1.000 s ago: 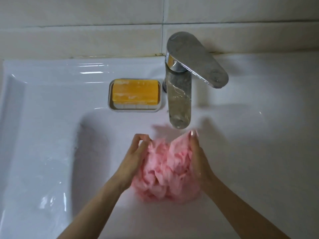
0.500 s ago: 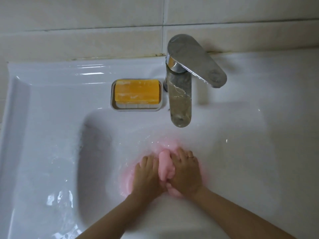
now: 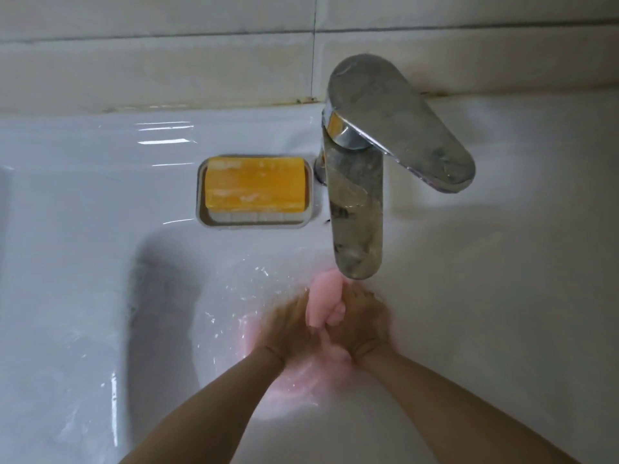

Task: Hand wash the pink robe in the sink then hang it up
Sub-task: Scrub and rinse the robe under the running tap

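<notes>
The pink robe (image 3: 323, 298) is bunched into a wet wad low in the white sink (image 3: 100, 262), just under the tap's spout. My left hand (image 3: 288, 326) grips its left side and my right hand (image 3: 365, 324) grips its right side. A ridge of pink cloth sticks up between the two hands, and more of it spreads blurred under the water below my wrists. Both hands are motion-blurred, so the fingers are hard to make out.
A chrome tap (image 3: 358, 209) with a broad lever handle (image 3: 402, 122) overhangs the basin right above the hands. An orange soap bar (image 3: 256, 187) lies in a grey dish (image 3: 201, 209) left of the tap. Tiled wall (image 3: 167, 61) runs behind.
The robe was held up fluffed between my hands a second ago. It has since been pushed down into the basin water and squeezed, and the hands have slid toward the spout.
</notes>
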The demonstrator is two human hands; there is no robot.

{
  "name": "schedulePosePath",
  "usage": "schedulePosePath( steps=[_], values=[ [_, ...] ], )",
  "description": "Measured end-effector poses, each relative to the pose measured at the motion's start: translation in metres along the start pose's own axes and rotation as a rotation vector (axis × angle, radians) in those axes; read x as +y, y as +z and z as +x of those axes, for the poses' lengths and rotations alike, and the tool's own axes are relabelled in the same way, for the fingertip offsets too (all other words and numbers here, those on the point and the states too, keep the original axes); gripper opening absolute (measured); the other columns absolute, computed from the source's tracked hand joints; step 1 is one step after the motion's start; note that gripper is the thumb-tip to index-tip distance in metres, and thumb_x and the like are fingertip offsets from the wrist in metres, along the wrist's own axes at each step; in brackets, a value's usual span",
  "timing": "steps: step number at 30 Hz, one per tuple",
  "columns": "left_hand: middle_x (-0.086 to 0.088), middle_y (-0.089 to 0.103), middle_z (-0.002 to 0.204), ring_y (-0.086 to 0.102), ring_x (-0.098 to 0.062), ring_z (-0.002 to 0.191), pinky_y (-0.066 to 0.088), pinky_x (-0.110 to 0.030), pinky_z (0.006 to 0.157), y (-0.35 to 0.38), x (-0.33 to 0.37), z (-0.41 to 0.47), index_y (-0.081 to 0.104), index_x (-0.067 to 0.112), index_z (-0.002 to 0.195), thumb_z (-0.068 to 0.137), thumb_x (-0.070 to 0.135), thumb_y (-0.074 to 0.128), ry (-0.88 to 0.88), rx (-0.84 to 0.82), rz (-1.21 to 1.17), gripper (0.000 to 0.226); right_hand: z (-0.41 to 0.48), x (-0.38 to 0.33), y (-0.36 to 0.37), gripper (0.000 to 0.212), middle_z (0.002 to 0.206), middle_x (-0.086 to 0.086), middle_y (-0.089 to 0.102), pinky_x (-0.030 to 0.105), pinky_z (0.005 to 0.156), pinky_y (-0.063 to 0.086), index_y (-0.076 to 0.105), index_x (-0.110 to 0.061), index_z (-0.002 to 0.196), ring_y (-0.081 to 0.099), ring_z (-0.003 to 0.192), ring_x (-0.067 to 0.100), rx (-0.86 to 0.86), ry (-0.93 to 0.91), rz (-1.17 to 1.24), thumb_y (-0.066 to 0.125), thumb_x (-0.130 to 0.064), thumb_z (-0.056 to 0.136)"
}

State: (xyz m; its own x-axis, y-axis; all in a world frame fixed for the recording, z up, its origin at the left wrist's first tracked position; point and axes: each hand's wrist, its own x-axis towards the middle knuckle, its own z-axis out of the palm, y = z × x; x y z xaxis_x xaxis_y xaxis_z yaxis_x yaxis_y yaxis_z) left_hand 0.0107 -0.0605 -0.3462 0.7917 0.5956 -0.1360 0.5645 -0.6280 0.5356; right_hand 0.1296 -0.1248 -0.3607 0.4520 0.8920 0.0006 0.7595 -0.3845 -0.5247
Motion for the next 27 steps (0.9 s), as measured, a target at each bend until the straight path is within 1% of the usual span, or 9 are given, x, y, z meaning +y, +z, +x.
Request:
schedulePosePath(
  steps=[2,3,4,5,10,14,17,23,27],
  values=[
    [-0.003,0.055,0.05,0.057,-0.014,0.043,0.034,-0.016,0.04,-0.006,0.005,0.006,0.056,0.017,0.061,0.072,0.021,0.039,0.06,-0.081,0.01,0.02,0.004,0.0,-0.003,0.061,0.074,0.013,0.068,0.035,0.053,0.054,0.071,-0.002,0.091,0.066,0.06,0.033,-0.077,0.005,-0.072,0.043,-0.047,0.06],
    [-0.008,0.061,0.066,0.064,-0.018,0.063,0.013,-0.015,0.03,-0.011,0.009,0.009,0.058,0.017,0.07,0.079,0.017,0.037,0.062,-0.164,0.098,0.023,0.005,-0.001,-0.004,0.061,0.07,0.01,0.068,0.032,0.049,0.052,0.071,-0.005,0.089,0.065,0.056,0.031,-0.103,-0.008,-0.137,0.044,-0.049,0.056],
    [-0.01,0.063,0.09,0.063,-0.02,0.088,0.008,-0.01,0.096,-0.009,0.008,0.009,0.06,0.013,0.09,0.088,0.017,0.033,0.032,-0.226,0.197,0.027,0.007,-0.002,-0.007,0.06,0.065,0.008,0.067,0.028,0.044,0.05,0.071,-0.007,0.088,0.064,0.052,0.029,-0.144,-0.019,-0.18,0.045,-0.05,0.055],
    [-0.008,0.059,0.107,0.056,-0.022,0.103,0.039,-0.029,0.088,-0.011,0.008,0.009,0.056,0.013,0.108,0.092,0.024,0.03,-0.093,-0.316,0.232,0.032,0.008,-0.005,-0.01,0.059,0.064,0.009,0.067,0.028,0.044,0.049,0.071,-0.008,0.089,0.064,0.052,0.03,-0.173,-0.003,-0.185,0.045,-0.049,0.057],
    [-0.003,0.067,0.088,0.062,-0.027,0.082,0.05,-0.031,0.075,-0.061,0.008,-0.001,0.054,0.024,0.09,0.063,0.04,0.036,-0.523,-0.229,-0.179,0.036,0.011,-0.04,-0.037,0.053,0.116,0.008,0.063,0.034,0.084,0.044,0.048,-0.021,0.122,0.059,0.106,0.032,-0.417,0.534,0.284,0.056,-0.049,0.077],
    [-0.009,0.066,0.096,0.061,-0.034,0.086,0.05,-0.037,0.076,-0.105,0.01,-0.039,0.05,0.019,0.113,0.061,0.045,0.049,-0.642,-0.016,-0.287,0.058,-0.009,-0.077,-0.039,0.084,0.139,0.012,0.046,0.04,0.1,0.044,0.028,-0.016,0.138,0.053,0.119,0.029,-0.462,0.782,0.846,0.067,-0.052,0.073],
    [-0.013,0.065,0.1,0.061,-0.037,0.09,0.047,-0.037,0.072,-0.114,0.014,-0.062,0.035,0.018,0.124,0.071,0.043,0.059,-0.632,0.043,-0.177,0.063,-0.027,-0.093,-0.028,0.055,0.128,0.004,0.057,0.036,0.1,0.045,0.046,-0.02,0.129,0.059,0.111,0.023,-0.622,0.827,0.891,0.058,-0.051,0.086],
    [-0.011,0.058,0.116,0.054,-0.032,0.105,0.042,-0.036,0.079,-0.09,0.018,-0.084,0.042,0.015,0.122,0.092,0.045,0.048,-0.662,-0.015,-0.009,0.043,-0.038,-0.098,-0.025,0.087,0.135,0.012,0.051,0.028,0.083,0.042,-0.005,-0.016,0.148,0.058,0.109,0.029,-0.523,0.969,0.726,0.058,-0.036,0.092],
    [-0.009,0.057,0.112,0.055,-0.032,0.099,0.037,-0.033,0.069,-0.078,0.01,-0.091,0.05,0.013,0.123,0.089,0.056,0.035,-0.652,0.016,0.048,0.057,-0.032,-0.094,-0.028,0.049,0.137,-0.003,0.044,0.022,0.094,0.033,0.024,-0.01,0.142,0.046,0.125,0.021,-0.672,0.852,0.608,0.039,-0.034,0.102]
  ],
)
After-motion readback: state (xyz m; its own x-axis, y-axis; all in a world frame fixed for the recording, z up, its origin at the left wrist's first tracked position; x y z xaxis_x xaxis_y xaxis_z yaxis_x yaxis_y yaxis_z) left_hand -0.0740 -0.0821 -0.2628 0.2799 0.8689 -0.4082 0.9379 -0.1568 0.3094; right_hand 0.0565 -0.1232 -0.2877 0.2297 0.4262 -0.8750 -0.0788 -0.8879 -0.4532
